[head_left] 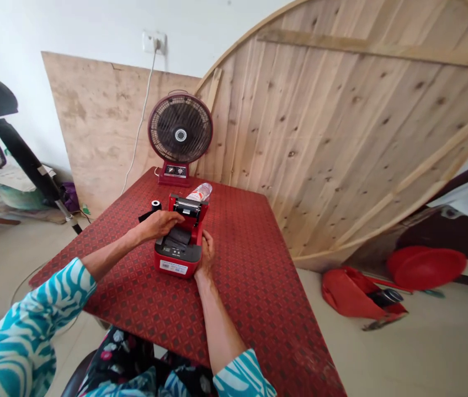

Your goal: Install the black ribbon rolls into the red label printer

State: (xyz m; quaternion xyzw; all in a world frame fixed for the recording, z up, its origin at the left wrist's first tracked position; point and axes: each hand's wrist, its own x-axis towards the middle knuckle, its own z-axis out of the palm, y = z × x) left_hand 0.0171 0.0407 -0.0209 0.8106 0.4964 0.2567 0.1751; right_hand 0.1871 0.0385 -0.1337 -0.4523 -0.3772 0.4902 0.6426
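A red and black label printer [178, 259] stands on the table with its lid raised toward the back, a white sticker on its front. My left hand [163, 222] reaches over its open compartment from the left. The fingers are bent and pressed together near the inside of the lid; whatever they may hold is too small to tell. Against the printer's right side, my right hand [206, 251] grips the casing, its fingertips partly hidden. Left of the lid, behind my left hand, is a small black roll [156, 206] with a white core. A clear plastic bottle [201, 192] lies just behind the printer.
The red patterned table [254, 275] carries a dark red fan [180, 135] at its far end. A white cord [138, 124] runs down from a wall socket. A large round wooden board [320, 127] leans behind. On the floor at right are a red bag [347, 292] and a red basin [426, 267].
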